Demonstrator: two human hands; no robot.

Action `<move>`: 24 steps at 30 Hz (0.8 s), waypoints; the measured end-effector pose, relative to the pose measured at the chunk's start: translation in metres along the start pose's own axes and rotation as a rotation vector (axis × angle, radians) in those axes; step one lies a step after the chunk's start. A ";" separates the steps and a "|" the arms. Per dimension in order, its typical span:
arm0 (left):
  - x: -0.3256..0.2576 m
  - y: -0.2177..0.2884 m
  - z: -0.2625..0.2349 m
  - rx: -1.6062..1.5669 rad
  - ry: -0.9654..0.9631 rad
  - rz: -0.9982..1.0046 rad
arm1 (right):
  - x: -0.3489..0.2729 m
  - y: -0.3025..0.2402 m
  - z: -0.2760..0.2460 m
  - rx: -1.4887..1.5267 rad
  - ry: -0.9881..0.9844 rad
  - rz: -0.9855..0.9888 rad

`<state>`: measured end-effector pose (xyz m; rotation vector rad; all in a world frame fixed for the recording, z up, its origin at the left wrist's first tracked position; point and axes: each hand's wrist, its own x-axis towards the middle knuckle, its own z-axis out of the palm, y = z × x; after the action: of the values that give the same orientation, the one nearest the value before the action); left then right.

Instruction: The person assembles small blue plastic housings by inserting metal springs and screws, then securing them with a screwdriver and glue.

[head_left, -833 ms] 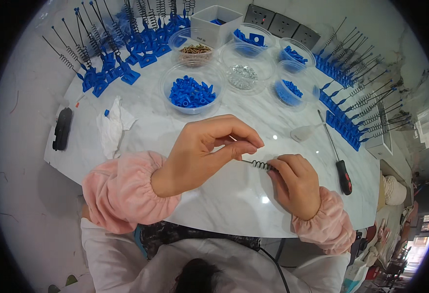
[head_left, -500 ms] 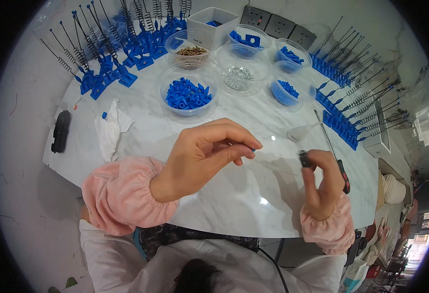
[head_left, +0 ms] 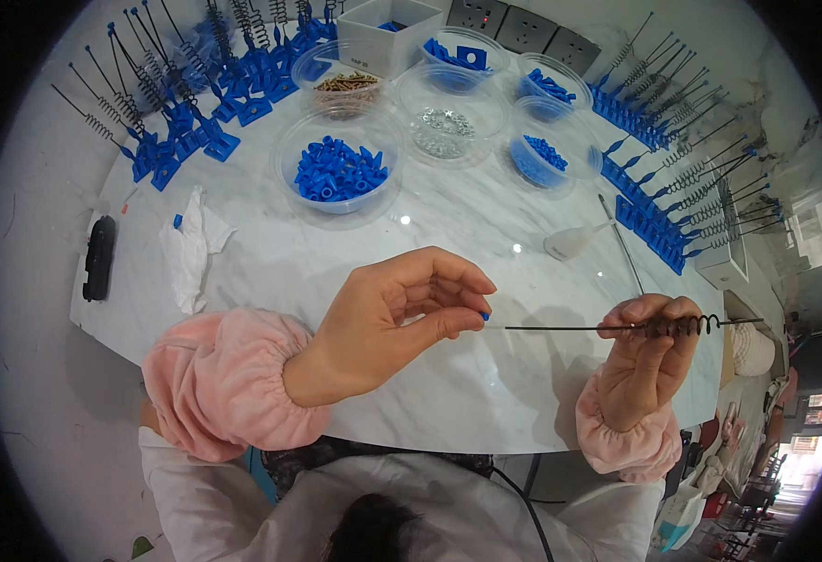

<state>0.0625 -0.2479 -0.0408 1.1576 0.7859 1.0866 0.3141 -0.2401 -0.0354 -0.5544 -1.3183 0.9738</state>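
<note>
- Two hands work just above the near edge of the white marble tabletop (head_left: 355,272). The left hand (head_left: 388,323) is curled narrow, thumb and forefinger pinched on a tiny blue piece (head_left: 485,317). The right hand (head_left: 645,361) is closed around the coiled stretch of a thin black wire rod (head_left: 561,327).
- The rod lies level between the hands, its bare tip just beside the blue piece; whether they touch is too fine to tell. Its spring-like coil (head_left: 687,325) pokes out past the right fingers.
- The rod looks light, stiff along its length but easily bent. The coil gives the surest hold, since the plain shaft is thin and probably slippery.
- The blue piece looks like hard plastic, very small and easily dropped, so a fingertip pinch suits it.
- Farther out, to the left, lie a crumpled white tissue (head_left: 191,253) and a black oblong object (head_left: 99,258). To the right is a small clear squeeze bottle (head_left: 575,242).
- Beyond these stand clear tubs: one of blue plastic parts (head_left: 338,170), one of small silvery bits (head_left: 444,122), and one of brownish screws (head_left: 345,86).
- Farthest away, rows of finished rods on blue bases (head_left: 186,122) line the left and right (head_left: 673,178) rims.
</note>
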 end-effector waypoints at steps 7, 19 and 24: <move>0.009 -0.002 -0.008 0.105 0.055 0.103 | 0.010 -0.008 -0.002 -0.352 -0.321 -0.101; 0.014 -0.010 -0.015 -0.017 0.056 0.059 | 0.041 0.032 -0.019 -0.778 -0.979 -0.117; 0.014 -0.009 -0.016 0.039 0.032 0.102 | 0.043 0.025 -0.014 -0.824 -0.956 -0.043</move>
<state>0.0543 -0.2298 -0.0528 1.2262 0.7832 1.1812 0.3194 -0.1888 -0.0356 -0.6887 -2.6230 0.6168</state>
